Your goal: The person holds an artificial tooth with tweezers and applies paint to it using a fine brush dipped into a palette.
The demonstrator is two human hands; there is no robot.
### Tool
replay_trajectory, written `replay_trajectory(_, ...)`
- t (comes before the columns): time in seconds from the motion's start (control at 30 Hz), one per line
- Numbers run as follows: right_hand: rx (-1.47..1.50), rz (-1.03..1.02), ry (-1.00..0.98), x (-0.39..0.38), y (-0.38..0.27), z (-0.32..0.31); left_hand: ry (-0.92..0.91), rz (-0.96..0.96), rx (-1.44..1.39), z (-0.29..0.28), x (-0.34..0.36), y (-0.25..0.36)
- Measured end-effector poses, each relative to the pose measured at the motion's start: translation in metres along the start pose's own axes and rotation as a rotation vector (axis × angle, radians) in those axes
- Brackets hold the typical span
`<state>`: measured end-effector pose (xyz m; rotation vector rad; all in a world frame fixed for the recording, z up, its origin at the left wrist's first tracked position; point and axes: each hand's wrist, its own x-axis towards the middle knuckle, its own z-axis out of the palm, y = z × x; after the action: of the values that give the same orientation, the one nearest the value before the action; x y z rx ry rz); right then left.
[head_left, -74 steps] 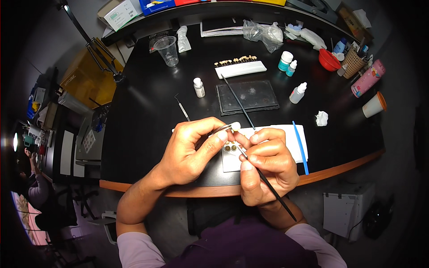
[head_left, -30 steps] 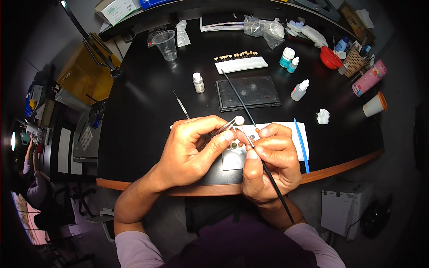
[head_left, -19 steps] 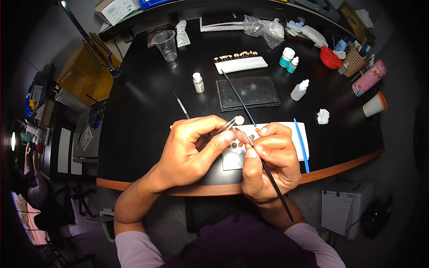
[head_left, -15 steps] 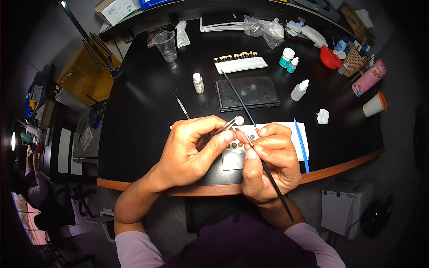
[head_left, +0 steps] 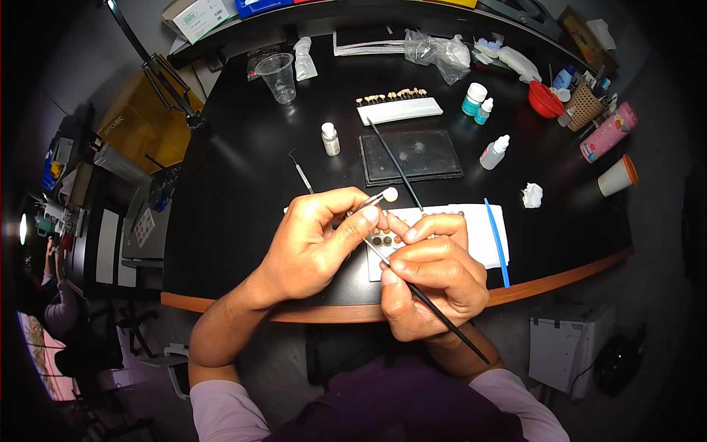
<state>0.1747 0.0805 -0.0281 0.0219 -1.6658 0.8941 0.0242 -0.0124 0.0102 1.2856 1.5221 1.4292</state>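
Note:
My left hand is closed around metal tweezers. At their tips sits a small, rounded, cream-white piece that looks like a dental crown. Close beside it, my right hand pinches a thin brush with a black handle. The brush's front end points up and left toward my left fingers, and its tip is hard to make out. Beneath both hands lies a palette with round dabs of brown, olive and orange colour, partly hidden by my fingers. White paper lies to the right of the palette.
A blue stick rests on the paper. Beyond are a dark slab with another brush across it, a tooth shade guide, small bottles, a metal probe, a clear cup and crumpled tissue.
My right hand has moved left and slightly down, taking the brush's front end away from the white piece toward my left fingers. The tweezers have shifted slightly; the view has moved a little.

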Motion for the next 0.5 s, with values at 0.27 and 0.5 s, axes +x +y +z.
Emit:
replay_trajectory(0.27, 0.058, 0.019, -0.01, -0.001, -0.002, -0.006, -0.082, -0.176, -0.27, -0.004, -0.001, -0.003)
replay_trajectory(0.5, -0.076, 0.047, 0.032, -0.012, -0.002, -0.048, -0.082, -0.147, -0.193, -0.004, -0.001, -0.006)
